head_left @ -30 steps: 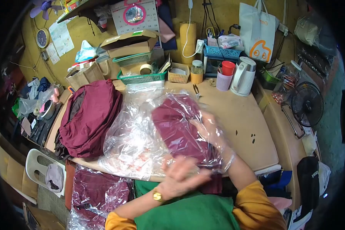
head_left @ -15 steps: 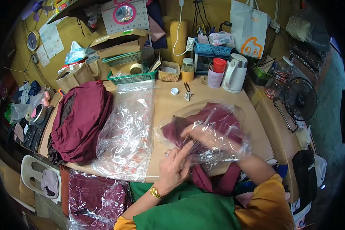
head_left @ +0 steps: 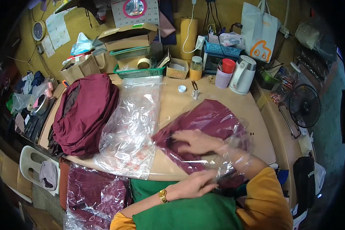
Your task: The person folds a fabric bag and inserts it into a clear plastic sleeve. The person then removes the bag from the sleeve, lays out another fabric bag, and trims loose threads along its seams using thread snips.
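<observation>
Plastic bag (head_left: 229,166) around maroon cloth (head_left: 209,114) — right hand (head_left: 196,141) inside, fingers apart; left hand (head_left: 198,183) by the bag — cannot tell if clamped.

Head-worn view, forward and down across the table (head_left: 173,102)

The tan tabletop (head_left: 174,100) bears a heap of maroon cloth (head_left: 86,115), flat clear plastic bags (head_left: 130,119), a maroon garment in clear plastic (head_left: 212,117) and a pale kettle (head_left: 241,78).

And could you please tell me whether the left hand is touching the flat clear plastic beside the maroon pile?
Apart: the head view shows bare tabletop between the left hand and the flat clear plastic.
</observation>
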`<action>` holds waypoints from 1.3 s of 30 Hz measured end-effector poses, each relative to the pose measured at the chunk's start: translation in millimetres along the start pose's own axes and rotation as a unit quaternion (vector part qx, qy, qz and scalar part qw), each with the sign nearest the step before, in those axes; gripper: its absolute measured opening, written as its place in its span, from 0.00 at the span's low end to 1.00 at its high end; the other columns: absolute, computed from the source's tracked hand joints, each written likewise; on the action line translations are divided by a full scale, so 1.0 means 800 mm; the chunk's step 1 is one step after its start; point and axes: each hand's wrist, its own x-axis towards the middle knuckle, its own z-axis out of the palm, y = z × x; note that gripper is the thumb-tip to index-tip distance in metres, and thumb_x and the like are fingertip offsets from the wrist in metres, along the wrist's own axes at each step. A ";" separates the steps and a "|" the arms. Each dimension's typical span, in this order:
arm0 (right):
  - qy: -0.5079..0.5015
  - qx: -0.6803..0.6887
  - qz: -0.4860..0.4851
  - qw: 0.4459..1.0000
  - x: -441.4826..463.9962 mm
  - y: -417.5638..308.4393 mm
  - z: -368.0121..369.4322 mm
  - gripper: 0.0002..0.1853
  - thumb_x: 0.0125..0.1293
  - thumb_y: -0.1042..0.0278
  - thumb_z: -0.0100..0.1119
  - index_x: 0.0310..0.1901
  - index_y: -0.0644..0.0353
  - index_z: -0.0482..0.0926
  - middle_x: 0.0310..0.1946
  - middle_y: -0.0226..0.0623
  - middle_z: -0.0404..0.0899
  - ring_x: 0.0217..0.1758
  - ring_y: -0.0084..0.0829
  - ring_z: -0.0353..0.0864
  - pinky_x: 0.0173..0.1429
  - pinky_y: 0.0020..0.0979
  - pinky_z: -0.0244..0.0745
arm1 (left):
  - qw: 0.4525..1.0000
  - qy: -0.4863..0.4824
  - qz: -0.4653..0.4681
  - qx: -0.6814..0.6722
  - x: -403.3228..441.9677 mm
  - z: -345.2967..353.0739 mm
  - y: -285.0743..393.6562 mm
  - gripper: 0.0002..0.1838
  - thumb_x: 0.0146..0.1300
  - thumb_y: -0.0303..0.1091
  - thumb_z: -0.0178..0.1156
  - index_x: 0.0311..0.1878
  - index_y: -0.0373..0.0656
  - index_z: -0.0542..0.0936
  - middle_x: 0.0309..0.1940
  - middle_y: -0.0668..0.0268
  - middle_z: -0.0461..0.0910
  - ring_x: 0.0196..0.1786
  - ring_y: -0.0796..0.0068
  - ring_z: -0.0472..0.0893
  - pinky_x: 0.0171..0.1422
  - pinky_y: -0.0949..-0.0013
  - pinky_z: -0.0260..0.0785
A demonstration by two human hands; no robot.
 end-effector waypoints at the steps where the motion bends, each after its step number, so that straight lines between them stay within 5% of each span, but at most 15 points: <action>1: 0.089 -0.015 0.068 0.994 0.003 0.005 -0.016 0.37 0.68 0.40 0.56 0.73 0.50 0.64 0.79 0.53 0.46 0.81 0.57 0.44 0.76 0.66 0.44 | 0.990 -0.120 -0.066 -0.034 0.012 -0.015 0.025 0.32 0.67 0.33 0.62 0.73 0.46 0.65 0.34 0.55 0.77 0.36 0.51 0.79 0.43 0.56 0.73; 2: 0.177 -0.031 0.137 0.974 0.002 0.009 -0.026 0.37 0.68 0.40 0.56 0.73 0.51 0.64 0.78 0.52 0.49 0.81 0.53 0.45 0.77 0.62 0.44 | 0.960 -0.239 -0.129 -0.069 0.018 -0.023 0.038 0.32 0.67 0.35 0.63 0.73 0.45 0.64 0.34 0.53 0.78 0.37 0.51 0.80 0.44 0.57 0.73; 4: 0.235 -0.233 0.157 0.930 -0.005 0.046 -0.011 0.39 0.67 0.36 0.53 0.74 0.50 0.64 0.78 0.52 0.50 0.82 0.52 0.42 0.78 0.64 0.34 | 0.967 -0.222 -0.091 -0.080 0.012 -0.032 0.033 0.29 0.67 0.41 0.63 0.69 0.43 0.69 0.32 0.53 0.79 0.36 0.51 0.81 0.42 0.56 0.73; 6: 0.213 -0.274 0.196 0.917 -0.007 0.068 0.018 0.41 0.66 0.37 0.56 0.74 0.54 0.62 0.77 0.54 0.52 0.82 0.56 0.39 0.77 0.68 0.30 | 0.994 0.006 -0.019 0.104 0.007 -0.054 0.029 0.25 0.69 0.45 0.60 0.65 0.43 0.74 0.37 0.55 0.79 0.40 0.52 0.81 0.48 0.55 0.72; 7: 0.138 -0.336 0.173 0.916 -0.005 0.068 0.012 0.46 0.63 0.28 0.53 0.76 0.46 0.59 0.79 0.54 0.42 0.82 0.60 0.30 0.75 0.73 0.24 | 0.975 0.019 -0.064 0.213 0.011 -0.074 0.033 0.25 0.68 0.47 0.60 0.63 0.43 0.76 0.43 0.56 0.80 0.46 0.53 0.80 0.54 0.53 0.69; 9: 0.135 -0.288 0.197 0.927 -0.010 0.058 0.000 0.47 0.60 0.24 0.52 0.76 0.42 0.58 0.80 0.54 0.38 0.81 0.63 0.26 0.74 0.74 0.22 | 0.931 0.022 -0.149 0.334 0.013 -0.081 0.016 0.26 0.66 0.50 0.60 0.61 0.43 0.78 0.58 0.56 0.77 0.64 0.55 0.73 0.69 0.47 0.59; 14: 0.134 -0.224 0.208 0.943 0.004 0.099 -0.022 0.52 0.55 0.17 0.51 0.77 0.33 0.53 0.80 0.54 0.32 0.80 0.67 0.22 0.72 0.78 0.23 | 0.870 0.004 -0.132 0.475 -0.036 -0.042 -0.051 0.28 0.64 0.53 0.62 0.60 0.43 0.77 0.57 0.54 0.75 0.67 0.52 0.71 0.71 0.44 0.56; 18: 0.161 -0.255 0.201 0.932 0.007 0.136 -0.041 0.48 0.60 0.22 0.52 0.78 0.36 0.53 0.80 0.52 0.36 0.81 0.63 0.29 0.73 0.77 0.29 | 0.933 0.055 -0.140 0.326 -0.028 -0.065 -0.001 0.27 0.60 0.45 0.69 0.58 0.40 0.75 0.54 0.53 0.77 0.61 0.52 0.75 0.66 0.47 0.63; 21: 0.213 -0.341 0.120 0.908 0.010 0.163 -0.033 0.45 0.63 0.29 0.54 0.77 0.40 0.55 0.80 0.50 0.39 0.82 0.59 0.33 0.75 0.74 0.30 | 0.885 0.165 -0.403 0.165 -0.053 -0.096 0.000 0.26 0.65 0.38 0.67 0.59 0.31 0.72 0.48 0.53 0.78 0.49 0.60 0.81 0.46 0.64 0.76; 22: 0.214 -0.343 0.115 0.907 0.008 0.146 -0.020 0.45 0.63 0.29 0.54 0.77 0.40 0.55 0.80 0.50 0.39 0.82 0.59 0.33 0.75 0.74 0.30 | 0.884 0.169 -0.403 0.167 -0.067 -0.100 -0.013 0.26 0.65 0.38 0.67 0.59 0.31 0.72 0.48 0.53 0.78 0.49 0.60 0.81 0.46 0.64 0.76; 24: 0.075 -0.240 0.067 0.965 -0.016 0.085 0.012 0.43 0.62 0.40 0.62 0.75 0.46 0.59 0.79 0.50 0.44 0.82 0.56 0.40 0.76 0.71 0.32 | 0.888 0.287 -0.335 -0.133 -0.099 -0.089 -0.069 0.32 0.67 0.38 0.66 0.67 0.31 0.66 0.51 0.56 0.78 0.51 0.68 0.80 0.48 0.64 0.76; 27: 0.035 -0.241 -0.026 0.970 -0.060 0.072 -0.018 0.41 0.62 0.46 0.63 0.75 0.48 0.60 0.78 0.50 0.49 0.82 0.56 0.41 0.77 0.69 0.33 | 0.809 0.326 -0.308 -0.380 -0.096 -0.069 -0.081 0.40 0.70 0.34 0.63 0.76 0.35 0.51 0.60 0.57 0.73 0.57 0.69 0.77 0.60 0.62 0.75; 31: 0.129 -0.187 0.033 0.973 -0.078 0.105 -0.037 0.29 0.57 0.71 0.61 0.63 0.56 0.72 0.72 0.49 0.63 0.79 0.50 0.55 0.79 0.59 0.47 | 0.748 0.303 -0.244 -0.538 -0.061 -0.046 -0.095 0.39 0.70 0.33 0.62 0.76 0.39 0.50 0.64 0.58 0.71 0.61 0.71 0.76 0.67 0.61 0.72; 33: 0.253 -0.047 -0.095 0.962 -0.060 0.088 -0.006 0.23 0.56 0.82 0.55 0.56 0.61 0.75 0.68 0.48 0.69 0.74 0.48 0.66 0.75 0.42 0.64 | 0.737 0.291 -0.261 -0.552 -0.055 -0.037 -0.115 0.31 0.70 0.33 0.63 0.71 0.40 0.62 0.61 0.60 0.75 0.59 0.74 0.78 0.65 0.63 0.73; 39: 0.134 -0.220 -0.064 0.964 -0.023 0.036 0.033 0.33 0.64 0.53 0.62 0.69 0.54 0.67 0.74 0.48 0.57 0.79 0.50 0.53 0.78 0.56 0.46 | 0.734 0.315 -0.254 -0.545 -0.023 -0.044 -0.104 0.23 0.68 0.31 0.65 0.63 0.38 0.71 0.53 0.63 0.80 0.53 0.73 0.81 0.60 0.67 0.76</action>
